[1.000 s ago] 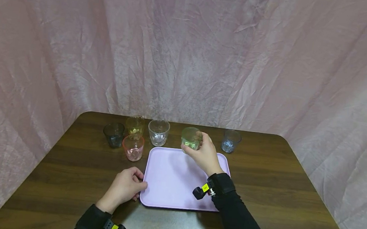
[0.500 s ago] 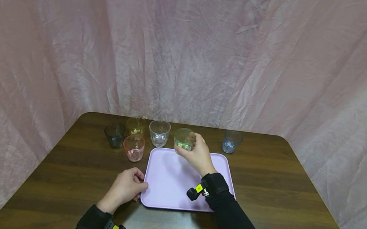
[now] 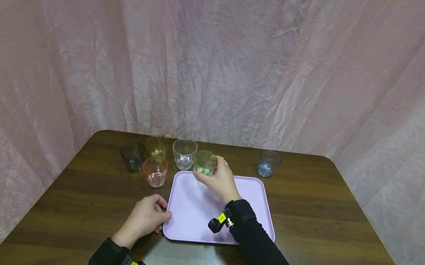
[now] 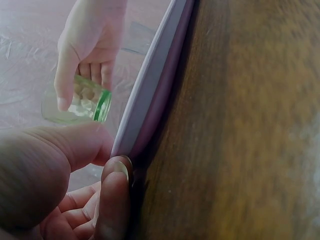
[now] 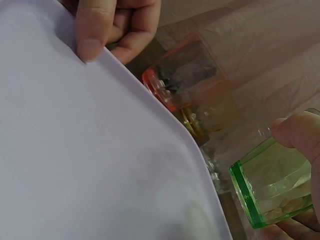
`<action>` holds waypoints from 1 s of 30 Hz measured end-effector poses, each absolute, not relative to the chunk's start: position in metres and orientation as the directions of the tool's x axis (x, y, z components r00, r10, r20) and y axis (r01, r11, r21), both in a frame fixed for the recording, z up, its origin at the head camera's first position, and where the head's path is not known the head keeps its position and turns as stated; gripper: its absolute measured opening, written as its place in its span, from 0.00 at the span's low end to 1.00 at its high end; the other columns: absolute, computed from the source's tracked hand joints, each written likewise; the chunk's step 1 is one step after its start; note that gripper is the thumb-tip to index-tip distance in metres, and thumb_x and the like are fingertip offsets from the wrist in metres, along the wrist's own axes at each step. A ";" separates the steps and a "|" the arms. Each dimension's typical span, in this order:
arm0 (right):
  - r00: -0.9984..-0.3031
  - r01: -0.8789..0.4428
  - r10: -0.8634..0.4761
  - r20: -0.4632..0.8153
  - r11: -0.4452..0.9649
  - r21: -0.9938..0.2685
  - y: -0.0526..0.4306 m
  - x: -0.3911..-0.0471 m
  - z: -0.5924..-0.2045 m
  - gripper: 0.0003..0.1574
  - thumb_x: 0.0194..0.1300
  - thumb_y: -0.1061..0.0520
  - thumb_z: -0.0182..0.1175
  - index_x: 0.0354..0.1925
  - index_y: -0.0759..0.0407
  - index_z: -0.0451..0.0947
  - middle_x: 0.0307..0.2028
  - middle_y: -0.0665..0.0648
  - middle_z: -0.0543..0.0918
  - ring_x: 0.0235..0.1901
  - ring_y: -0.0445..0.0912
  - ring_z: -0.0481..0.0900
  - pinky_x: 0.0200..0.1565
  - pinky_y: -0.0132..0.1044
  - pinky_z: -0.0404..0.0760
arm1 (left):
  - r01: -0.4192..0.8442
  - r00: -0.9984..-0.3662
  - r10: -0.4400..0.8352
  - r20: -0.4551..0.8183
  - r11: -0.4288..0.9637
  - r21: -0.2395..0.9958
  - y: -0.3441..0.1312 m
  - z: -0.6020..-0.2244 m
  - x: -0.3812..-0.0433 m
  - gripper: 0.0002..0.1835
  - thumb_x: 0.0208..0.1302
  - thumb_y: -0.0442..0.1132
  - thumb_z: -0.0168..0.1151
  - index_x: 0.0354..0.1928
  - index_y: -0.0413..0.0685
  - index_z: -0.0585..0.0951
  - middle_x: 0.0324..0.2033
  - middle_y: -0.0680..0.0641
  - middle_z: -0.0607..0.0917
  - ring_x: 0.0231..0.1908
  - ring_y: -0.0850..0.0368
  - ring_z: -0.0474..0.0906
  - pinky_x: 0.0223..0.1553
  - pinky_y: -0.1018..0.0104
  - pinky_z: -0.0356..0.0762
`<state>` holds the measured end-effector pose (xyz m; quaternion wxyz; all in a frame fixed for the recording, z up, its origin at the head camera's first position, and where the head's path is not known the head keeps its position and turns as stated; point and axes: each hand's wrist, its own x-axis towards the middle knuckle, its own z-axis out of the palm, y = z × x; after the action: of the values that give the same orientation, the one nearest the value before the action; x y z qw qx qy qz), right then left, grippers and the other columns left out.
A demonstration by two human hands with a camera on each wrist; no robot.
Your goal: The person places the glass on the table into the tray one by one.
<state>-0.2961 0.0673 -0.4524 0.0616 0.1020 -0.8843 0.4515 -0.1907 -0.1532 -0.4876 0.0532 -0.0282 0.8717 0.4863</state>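
My right hand (image 3: 218,181) grips a green drinking glass (image 3: 204,163) round its side, thumb on one side and fingers on the other. The glass is upright above the far edge of a pale purple tray (image 3: 204,217). In the right wrist view the green glass (image 5: 270,185) shows its thick base, held off the tray's rim. My left hand (image 3: 146,216) pinches the tray's left rim between thumb and fingers; in the left wrist view the thumb (image 4: 75,145) lies over the rim. A clear glass (image 3: 184,154) stands just left of the green one.
Left of the tray stand a pink glass (image 3: 155,172), a dark grey glass (image 3: 132,156) and a yellow glass (image 3: 157,145). A bluish glass (image 3: 268,163) stands alone beyond the tray's right corner. The wooden table (image 3: 322,228) ends at a pink curtain (image 3: 219,65).
My right hand has carried the green glass leftward along the tray's far edge, close to the clear glass. The left hand stays in place on the tray's rim.
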 end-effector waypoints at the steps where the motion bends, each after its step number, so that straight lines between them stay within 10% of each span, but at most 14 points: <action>1: -0.971 -0.239 -0.128 0.203 0.570 -0.786 0.066 -0.296 -0.453 0.54 0.51 0.37 0.75 0.65 0.61 0.65 0.52 0.57 0.73 0.45 0.47 0.75 0.46 0.44 0.79 | -0.102 -0.993 0.002 -0.121 0.525 0.845 -0.153 -0.488 -0.191 0.11 0.54 0.32 0.70 0.36 0.40 0.78 0.17 0.48 0.79 0.13 0.56 0.76 0.13 0.65 0.78; 30: -0.965 -0.263 -0.161 0.208 0.599 -0.756 0.046 -0.293 -0.481 0.52 0.49 0.40 0.77 0.62 0.64 0.67 0.52 0.59 0.75 0.49 0.48 0.75 0.51 0.45 0.77 | -0.070 -0.996 0.012 -0.090 0.525 0.848 -0.155 -0.489 -0.192 0.10 0.53 0.31 0.70 0.35 0.40 0.78 0.16 0.49 0.79 0.12 0.56 0.76 0.12 0.65 0.77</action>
<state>-0.2933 0.0456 -0.4810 0.0592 0.1190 -0.8921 0.4318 -0.1916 -0.1547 -0.4887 0.0421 -0.0167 0.8722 0.4870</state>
